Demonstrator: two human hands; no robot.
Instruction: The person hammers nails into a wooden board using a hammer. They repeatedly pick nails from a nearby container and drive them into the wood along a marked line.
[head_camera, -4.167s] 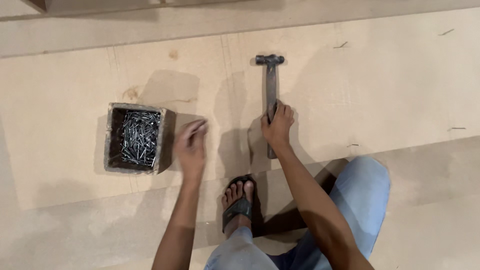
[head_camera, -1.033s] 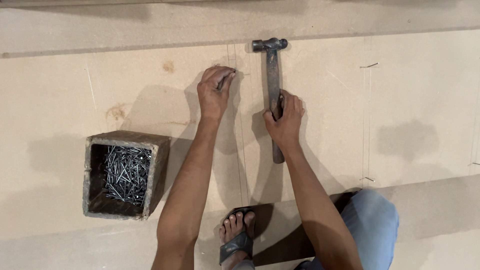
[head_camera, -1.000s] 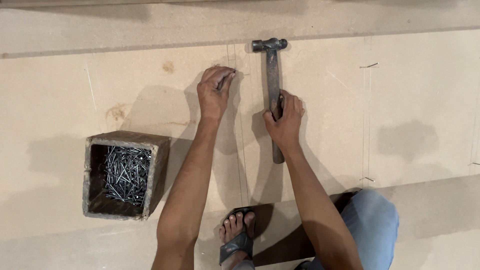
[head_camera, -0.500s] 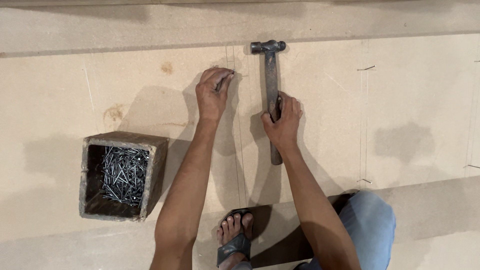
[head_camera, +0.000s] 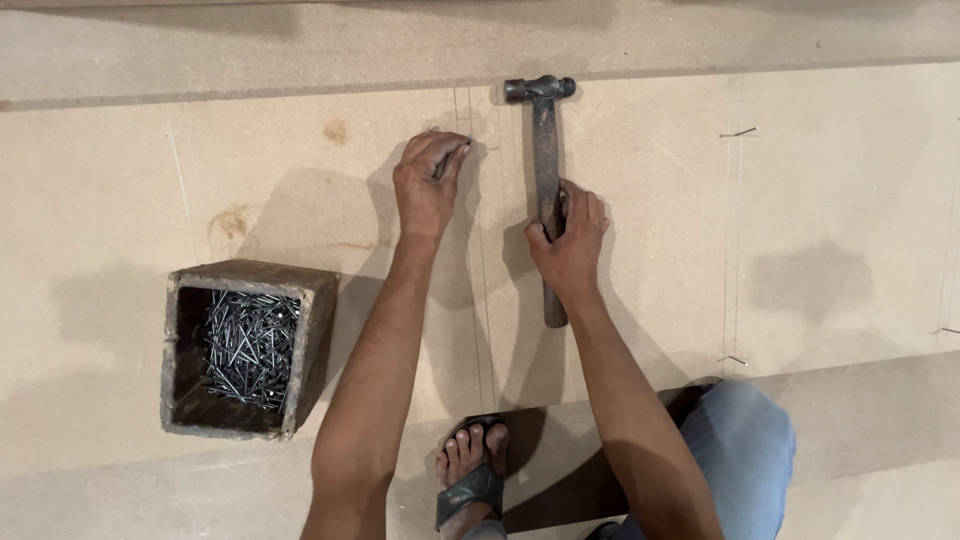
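Square wooden box (head_camera: 250, 345) of loose steel nails (head_camera: 248, 345) near fibreboard sheet (head_camera: 830, 200)'s near-left edge; left hand (head_camera: 428, 185) mid-sheet; steel ball-peen hammer (head_camera: 545, 180) just right of it, head toward far edge, in right hand (head_camera: 568, 240).

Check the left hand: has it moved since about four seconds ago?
Yes. The left hand was beside the box of nails then; now it is farther up the board, pinching a nail near the pencil lines, level with the hammer shaft.

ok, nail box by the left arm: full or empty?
Partly full. The open-topped box holds a loose heap of nails against its far wall, with dark bare floor showing on the near side.
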